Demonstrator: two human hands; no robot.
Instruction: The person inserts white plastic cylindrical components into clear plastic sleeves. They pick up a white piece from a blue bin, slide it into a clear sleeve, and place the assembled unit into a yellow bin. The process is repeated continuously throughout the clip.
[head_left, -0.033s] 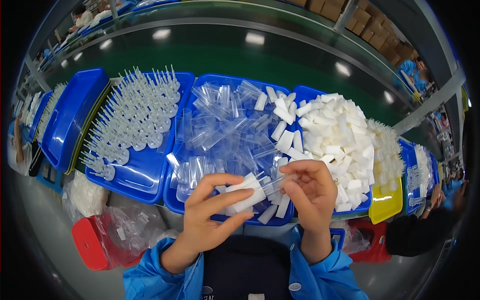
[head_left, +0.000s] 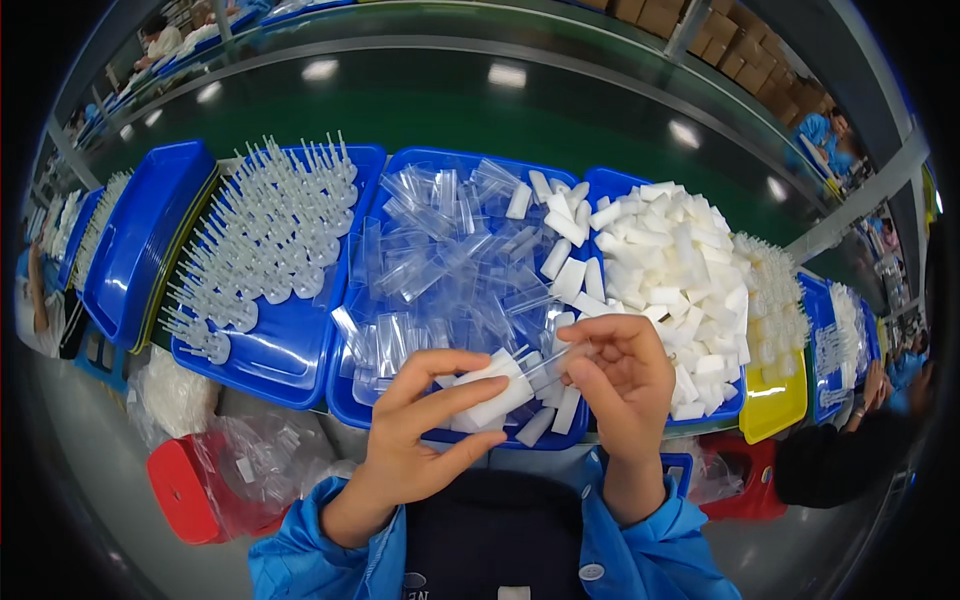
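My left hand grips a white block that looks like foam, with the thumb below it and the fingers above. A thin, clear plastic piece is pinched between the thumb and fingers of my right hand. Its near end meets the right side of the white block; whether it goes inside I cannot tell. Both hands are over the front edge of a blue tray heaped with clear plastic sleeves. Several loose white blocks lie along that tray's right side.
To the right, another blue tray is piled with white blocks, beside a yellow tray. A left blue tray holds upright white stemmed parts, next to stacked blue trays. Red stools stand below. A person's dark sleeve is at right.
Both hands keep nearly the same place and hold. My right hand has shifted up very slightly.
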